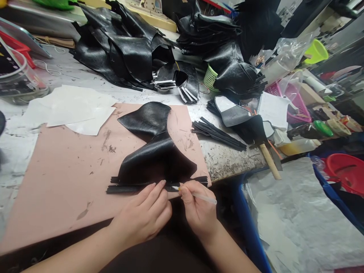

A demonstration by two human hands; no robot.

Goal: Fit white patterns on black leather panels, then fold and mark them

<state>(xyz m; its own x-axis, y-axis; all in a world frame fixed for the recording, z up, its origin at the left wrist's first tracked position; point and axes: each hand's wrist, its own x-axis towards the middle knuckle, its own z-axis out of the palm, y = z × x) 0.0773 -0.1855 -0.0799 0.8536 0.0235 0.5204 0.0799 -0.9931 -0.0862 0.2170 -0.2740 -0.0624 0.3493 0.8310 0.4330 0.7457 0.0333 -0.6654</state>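
Lying just beyond both hands, a curved, glossy black leather-like piece (157, 155) is being bordered by narrow, straight black strips (122, 189). These are being touched by the fingertips of the left hand (145, 212); whether they are being pinched cannot be told. A slim, translucent, white-tipped pen-like tool (205, 198) is being gripped by the right hand (199, 208). Beyond the left hand, far leftward, a clear plastic tub (21, 83) is bearing illegible markings.
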